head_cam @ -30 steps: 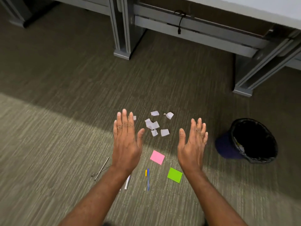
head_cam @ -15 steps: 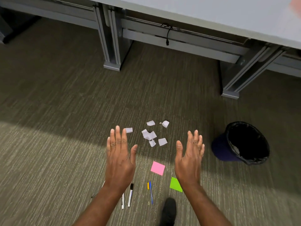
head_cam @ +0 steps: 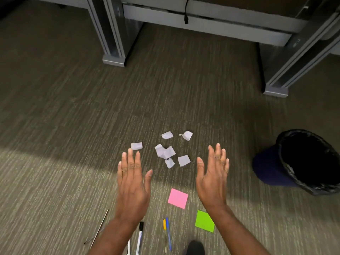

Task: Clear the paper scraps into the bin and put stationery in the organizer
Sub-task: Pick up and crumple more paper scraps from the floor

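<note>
Several white paper scraps [head_cam: 166, 151] lie scattered on the carpet ahead of me. My left hand [head_cam: 132, 183] and my right hand [head_cam: 213, 177] hover above the floor just short of them, palms down, fingers spread, holding nothing. A pink sticky note [head_cam: 178, 198] lies between my wrists and a green sticky note [head_cam: 204, 221] sits partly under my right forearm. A black-capped marker [head_cam: 140, 236], a yellow and a blue pen [head_cam: 167, 234] and thin metal rods [head_cam: 98, 229] rest near the bottom edge. The black-lined bin [head_cam: 287, 168] stands at the right. No organizer is in view.
Grey desk legs [head_cam: 112, 43] and a second leg [head_cam: 283, 78] rise at the back, with a dangling black cable [head_cam: 186, 13] under the desk rail. A dark shoe tip [head_cam: 195, 247] shows at the bottom edge.
The view has tilted down and closer to the floor. Both hands stayed open and spread over the carpet near the scraps. Nothing was picked up.
</note>
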Demonstrator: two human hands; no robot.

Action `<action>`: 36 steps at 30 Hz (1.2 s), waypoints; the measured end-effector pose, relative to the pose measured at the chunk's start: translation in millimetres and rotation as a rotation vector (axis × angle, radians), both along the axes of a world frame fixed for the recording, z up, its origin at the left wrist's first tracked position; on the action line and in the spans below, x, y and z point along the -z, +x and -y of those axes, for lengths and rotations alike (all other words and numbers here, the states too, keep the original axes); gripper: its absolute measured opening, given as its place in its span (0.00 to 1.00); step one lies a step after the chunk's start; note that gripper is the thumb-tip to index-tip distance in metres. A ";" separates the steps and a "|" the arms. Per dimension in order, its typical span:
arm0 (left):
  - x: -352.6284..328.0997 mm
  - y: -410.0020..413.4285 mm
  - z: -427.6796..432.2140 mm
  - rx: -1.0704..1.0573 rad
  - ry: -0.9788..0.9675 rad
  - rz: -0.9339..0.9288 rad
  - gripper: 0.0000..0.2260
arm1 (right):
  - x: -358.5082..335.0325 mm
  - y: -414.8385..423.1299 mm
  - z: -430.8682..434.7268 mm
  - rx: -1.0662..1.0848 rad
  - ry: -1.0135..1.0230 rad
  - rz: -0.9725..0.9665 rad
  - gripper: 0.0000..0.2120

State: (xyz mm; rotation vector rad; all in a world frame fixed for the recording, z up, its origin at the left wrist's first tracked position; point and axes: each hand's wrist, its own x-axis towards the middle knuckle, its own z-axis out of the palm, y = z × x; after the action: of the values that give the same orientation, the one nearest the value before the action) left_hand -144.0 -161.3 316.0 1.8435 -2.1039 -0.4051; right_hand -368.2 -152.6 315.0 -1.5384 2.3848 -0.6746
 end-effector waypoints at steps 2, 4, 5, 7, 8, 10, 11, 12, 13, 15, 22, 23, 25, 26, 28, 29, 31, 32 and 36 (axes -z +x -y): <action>40.0 -7.4 6.6 0.013 0.000 0.004 0.29 | 42.0 3.4 10.5 -0.013 -0.004 -0.006 0.25; 79.5 -13.3 13.3 0.024 0.008 -0.003 0.29 | 83.0 5.3 19.3 -0.039 0.009 -0.029 0.26; 99.8 -16.4 16.9 0.027 0.013 -0.004 0.29 | 103.5 4.7 23.3 -0.056 0.021 -0.043 0.26; 138.3 -23.1 25.8 0.035 0.023 0.001 0.28 | 142.4 1.5 33.4 -0.082 0.049 -0.059 0.26; 156.6 -26.7 30.2 0.044 0.025 0.005 0.28 | 160.4 -0.6 38.7 -0.090 0.063 -0.065 0.26; 192.3 -32.3 38.6 0.063 0.023 0.025 0.28 | 194.3 -3.8 49.0 -0.099 0.095 -0.089 0.25; 209.6 -34.9 42.8 0.076 0.022 0.039 0.28 | 210.7 -5.6 53.5 -0.104 0.112 -0.104 0.25; 226.2 -37.5 46.8 0.091 0.022 0.055 0.28 | 227.0 -7.3 57.6 -0.108 0.130 -0.120 0.25; 242.1 -40.0 50.7 0.107 0.023 0.072 0.28 | 242.7 -8.9 61.3 -0.112 0.148 -0.134 0.25; 272.3 -44.7 59.6 0.127 0.017 0.097 0.27 | 273.4 -11.0 68.2 -0.117 0.174 -0.157 0.26; 352.9 -60.9 87.2 0.156 0.106 0.181 0.26 | 363.8 -17.9 90.9 -0.132 0.205 -0.125 0.25; 360.4 -63.1 89.3 0.164 0.115 0.173 0.26 | 372.6 -18.9 94.0 -0.134 0.217 -0.132 0.25; 371.8 -68.4 91.3 0.180 0.126 0.148 0.25 | 387.2 -21.9 97.7 -0.128 0.242 -0.124 0.24; 377.5 -71.6 91.5 0.180 0.129 0.137 0.25 | 393.4 -23.5 98.1 -0.126 0.263 -0.120 0.24; 385.8 -79.0 93.8 0.149 0.157 0.138 0.25 | 402.7 -27.5 96.9 -0.132 0.332 -0.097 0.23; 388.8 -82.5 95.4 0.126 0.180 0.150 0.26 | 406.2 -29.5 95.9 -0.146 0.367 -0.074 0.23; 395.6 -88.0 100.2 0.099 0.273 0.200 0.26 | 412.1 -32.5 94.9 -0.185 0.419 -0.054 0.24; 399.4 -89.4 102.4 0.089 0.320 0.216 0.26 | 414.0 -33.4 94.7 -0.197 0.429 -0.069 0.23; 403.6 -94.9 107.5 0.034 0.353 0.193 0.25 | 416.7 -33.4 98.6 -0.167 0.405 -0.089 0.22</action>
State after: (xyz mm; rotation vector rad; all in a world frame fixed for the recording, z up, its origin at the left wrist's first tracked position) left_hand -238.9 -268.8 -87.6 2.1156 -2.3131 -0.6683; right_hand -401.5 -251.2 -101.7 -1.5844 2.2386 -0.0800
